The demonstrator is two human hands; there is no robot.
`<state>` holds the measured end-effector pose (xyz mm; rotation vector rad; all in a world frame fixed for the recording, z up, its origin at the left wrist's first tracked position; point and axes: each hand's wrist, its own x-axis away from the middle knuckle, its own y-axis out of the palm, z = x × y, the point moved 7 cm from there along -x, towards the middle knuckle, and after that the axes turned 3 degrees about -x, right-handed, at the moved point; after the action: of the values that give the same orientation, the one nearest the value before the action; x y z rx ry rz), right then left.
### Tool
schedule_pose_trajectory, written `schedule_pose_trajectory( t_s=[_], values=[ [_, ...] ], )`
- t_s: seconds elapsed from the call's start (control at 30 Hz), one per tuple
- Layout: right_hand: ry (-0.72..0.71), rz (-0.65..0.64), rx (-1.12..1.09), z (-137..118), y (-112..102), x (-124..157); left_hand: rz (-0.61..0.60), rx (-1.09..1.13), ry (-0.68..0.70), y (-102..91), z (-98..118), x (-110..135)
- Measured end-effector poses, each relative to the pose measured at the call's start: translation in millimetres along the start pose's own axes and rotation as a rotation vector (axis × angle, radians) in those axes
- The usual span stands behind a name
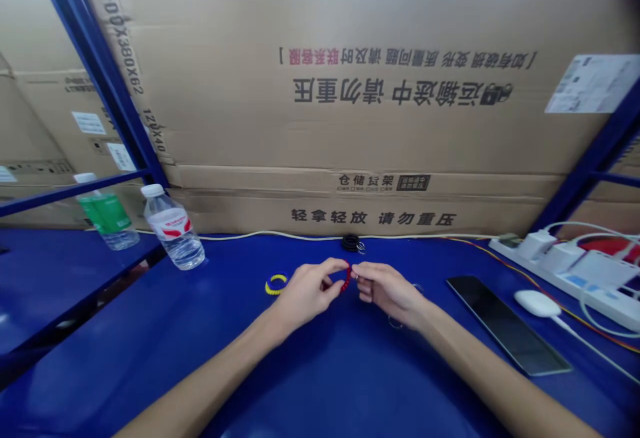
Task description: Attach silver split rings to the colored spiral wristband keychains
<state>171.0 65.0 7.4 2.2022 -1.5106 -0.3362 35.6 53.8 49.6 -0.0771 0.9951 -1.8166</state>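
Note:
My left hand (311, 293) grips a red coil bracelet (346, 278) between thumb and fingers, holding it upright above the blue table. Close against the bracelet's right side, my right hand (383, 288) pinches a small metal ring (356, 277), mostly covered by the fingertips. A loose metal ring (395, 323) lies under my right wrist, and part of another ring (418, 287) shows just beyond it. Left of my left hand rests a yellow and blue coil bracelet (276, 284). Behind both hands sits a black coil bracelet (351, 243) with metal rings attached.
A water bottle (173, 228) stands at the left, with a green-labelled bottle (107, 211) beyond the blue frame bar. To the right lie a phone (507, 323), a white charging device (537, 303) and a power strip (565, 281) with cables. Cardboard (240, 125) walls the back.

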Motion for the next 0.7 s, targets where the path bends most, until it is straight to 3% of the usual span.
schedule_pose_trajectory(
  t_s=[0.17, 0.47, 0.7],
  values=[
    [-0.105, 0.033, -0.059, -4, 1, 1, 0.013, 0.019, -0.03, -4.7, -6, -4],
    [0.138, -0.063, -0.05, 13, 0, -1, 0.005, -0.133, 0.029, 0.5, 0, 2],
    [0.067, -0.093, -0.109, 3, 4, 0, 0.009, -0.171, 0.019, -0.4, 1, 1]
  ],
)
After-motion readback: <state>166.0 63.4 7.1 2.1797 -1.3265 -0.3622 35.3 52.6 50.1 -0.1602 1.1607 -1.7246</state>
